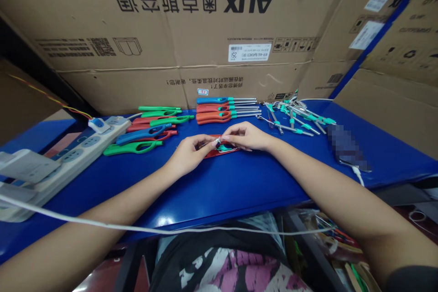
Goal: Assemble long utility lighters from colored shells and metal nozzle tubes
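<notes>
Bare forearms (pixel 137 200) over blue desk (pixel 205 196).
Left hand (pixel 190 154) and right hand (pixel 249 137) apparently pinch one tiny part (pixel 218 141) at a red casing (pixel 212 153); alignment needs steady fingers.

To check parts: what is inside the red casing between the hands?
A teal part shows inside the red casing. The left hand and right hand partly cover it; what lies beneath is hidden.

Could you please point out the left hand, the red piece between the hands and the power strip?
Left hand (pixel 189 154): head view, hand's back.
Red piece (pixel 212 153): head view, near edge.
Power strip (pixel 90 141): head view, socket face.
</notes>
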Demonstrator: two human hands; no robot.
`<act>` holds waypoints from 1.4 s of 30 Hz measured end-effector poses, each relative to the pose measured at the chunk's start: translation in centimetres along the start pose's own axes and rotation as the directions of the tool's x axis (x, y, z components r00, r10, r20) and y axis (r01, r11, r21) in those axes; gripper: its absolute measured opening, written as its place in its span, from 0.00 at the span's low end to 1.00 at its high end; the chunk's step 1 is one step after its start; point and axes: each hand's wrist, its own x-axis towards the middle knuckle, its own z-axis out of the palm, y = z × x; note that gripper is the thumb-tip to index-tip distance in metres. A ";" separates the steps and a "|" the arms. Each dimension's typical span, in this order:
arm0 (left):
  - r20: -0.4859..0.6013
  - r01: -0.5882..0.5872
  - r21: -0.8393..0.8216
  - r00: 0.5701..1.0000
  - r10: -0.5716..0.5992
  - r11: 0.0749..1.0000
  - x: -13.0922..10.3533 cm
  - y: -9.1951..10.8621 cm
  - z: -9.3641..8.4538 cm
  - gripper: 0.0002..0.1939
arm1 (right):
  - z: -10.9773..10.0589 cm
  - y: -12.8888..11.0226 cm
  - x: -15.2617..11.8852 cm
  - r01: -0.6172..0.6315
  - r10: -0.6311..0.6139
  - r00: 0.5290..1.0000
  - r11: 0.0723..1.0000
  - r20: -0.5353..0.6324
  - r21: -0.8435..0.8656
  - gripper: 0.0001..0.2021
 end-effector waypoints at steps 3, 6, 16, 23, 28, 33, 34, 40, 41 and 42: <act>0.002 0.006 0.021 1.000 -0.006 1.000 -0.1 0.0 0.0 0.24 | 0.0 0.1 0.0 0.001 -0.001 1.000 1.000 0.006 0.014 0.20; 0.012 0.020 0.028 1.000 -0.021 0.999 -0.1 -0.1 -0.1 0.24 | 0.0 0.2 0.2 0.030 -0.030 1.000 0.999 0.000 0.024 0.20; 0.025 0.003 0.039 1.000 -0.004 0.999 -0.2 -0.3 0.0 0.22 | 0.1 0.4 0.4 0.049 -0.049 0.999 0.998 0.001 -0.024 0.18; 0.005 0.050 0.027 0.999 -0.050 0.998 -0.3 -0.3 0.4 0.22 | 0.3 0.7 0.5 0.062 -0.063 0.998 0.998 -0.016 -0.024 0.17; -0.005 0.041 -0.003 0.999 -0.041 0.999 -0.3 -0.2 0.5 0.21 | 0.4 0.5 0.4 0.056 -0.057 0.998 0.998 -0.023 -0.014 0.15; -0.003 0.032 0.015 0.999 -0.032 0.999 -0.4 -0.3 0.5 0.20 | 0.5 0.5 0.4 0.026 -0.026 0.999 1.000 -0.020 -0.013 0.17; -0.004 0.030 0.017 1.000 -0.030 0.999 -0.4 -0.4 0.5 0.20 | 0.5 0.5 0.4 0.019 -0.020 1.000 1.000 -0.020 -0.013 0.17; -0.043 0.064 0.011 0.997 -0.063 0.998 -0.4 -0.5 0.9 0.20 | 0.7 0.6 0.4 -0.001 0.001 0.999 1.000 -0.036 -0.005 0.19; -0.049 0.066 0.016 0.997 -0.065 0.998 -0.4 -0.5 1.0 0.20 | 0.7 0.6 0.4 -0.003 0.003 0.999 1.000 -0.035 -0.003 0.19; -0.054 0.065 0.023 0.996 -0.064 0.998 -0.4 -0.5 1.0 0.20 | 0.7 0.6 0.4 -0.004 0.004 0.999 1.000 -0.033 -0.002 0.19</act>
